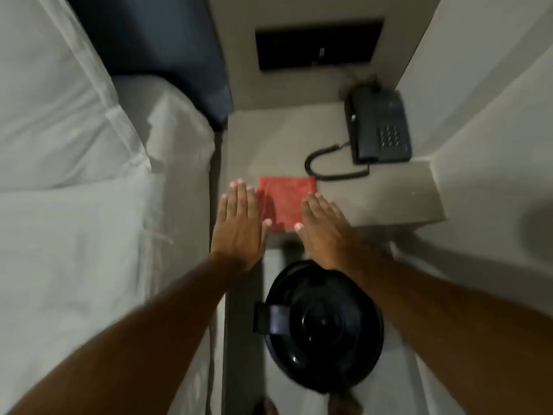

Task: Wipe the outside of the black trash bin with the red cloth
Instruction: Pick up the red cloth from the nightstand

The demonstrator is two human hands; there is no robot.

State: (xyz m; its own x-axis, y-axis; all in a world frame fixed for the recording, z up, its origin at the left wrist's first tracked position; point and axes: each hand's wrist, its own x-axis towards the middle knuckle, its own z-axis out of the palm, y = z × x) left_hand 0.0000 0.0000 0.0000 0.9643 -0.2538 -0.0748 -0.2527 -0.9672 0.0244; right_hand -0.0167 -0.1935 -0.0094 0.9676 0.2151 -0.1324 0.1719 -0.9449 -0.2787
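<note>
Red cloth (pixel 288 202): folded square, lying flat at the counter (pixel 374 199) front edge; soft and light, best pinched at a near corner.
Black trash bin (pixel 321 324): on the floor below, lid shut; probably light plastic, smooth, may slide when rubbed.
Left hand (pixel 239 226): fingers straight, spread flat, holding nothing, just beside the cloth.
Right hand (pixel 323 226): flat and empty, over the cloth's right edge; contact unclear through blur.

The black trash bin (pixel 323 327) at six o'clock looks glossy plastic (highlights on its lid); the red cloth (pixel 285 202) is matt fabric, the bedside ledge (pixel 374 199) smooth and dull.
</note>
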